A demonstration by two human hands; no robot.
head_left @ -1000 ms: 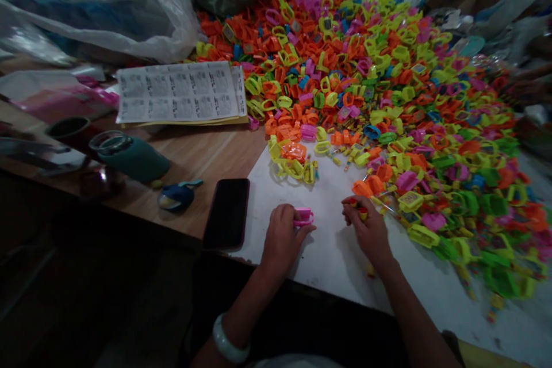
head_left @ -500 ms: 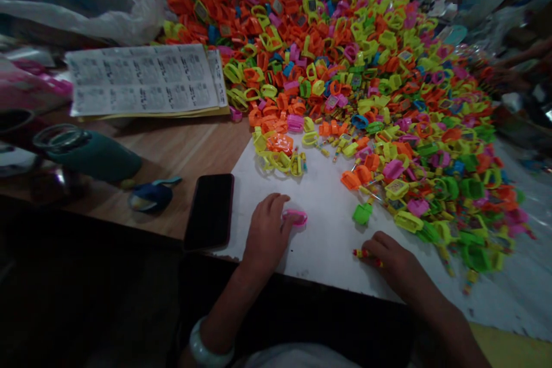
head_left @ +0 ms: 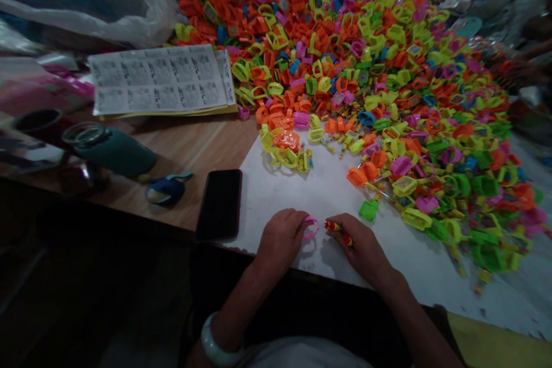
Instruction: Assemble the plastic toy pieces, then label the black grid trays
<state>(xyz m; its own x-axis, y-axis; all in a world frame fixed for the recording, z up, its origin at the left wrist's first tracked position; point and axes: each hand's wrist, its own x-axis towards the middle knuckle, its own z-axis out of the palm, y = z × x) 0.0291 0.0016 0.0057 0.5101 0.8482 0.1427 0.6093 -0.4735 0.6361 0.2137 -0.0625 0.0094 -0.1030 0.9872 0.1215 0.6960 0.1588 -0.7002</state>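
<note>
My left hand (head_left: 282, 238) pinches a small pink plastic toy watch (head_left: 311, 227), its band loop facing right above the white sheet (head_left: 276, 195). Close by on the right, my right hand (head_left: 362, 247) is closed on small red and yellow sticks (head_left: 334, 226), two of whose ends poke out between the fingers. A narrow gap separates the watch from the sticks. Just beyond my right hand lies a green plastic piece (head_left: 368, 210). A small group of yellow toy watches (head_left: 287, 159) lies farther back on the sheet.
A large heap of colourful toy watches (head_left: 345, 69) covers the back and right. On the left are a black phone (head_left: 219, 204), a blue pouch (head_left: 166, 190), a teal bottle (head_left: 116, 151) and printed sheets (head_left: 159, 80). Another person's hand (head_left: 524, 69) is at far right.
My left hand has lifted the pink toy watch from the sheet. My right hand has moved left with the sticks, close to the watch. The view has shifted slightly.
</note>
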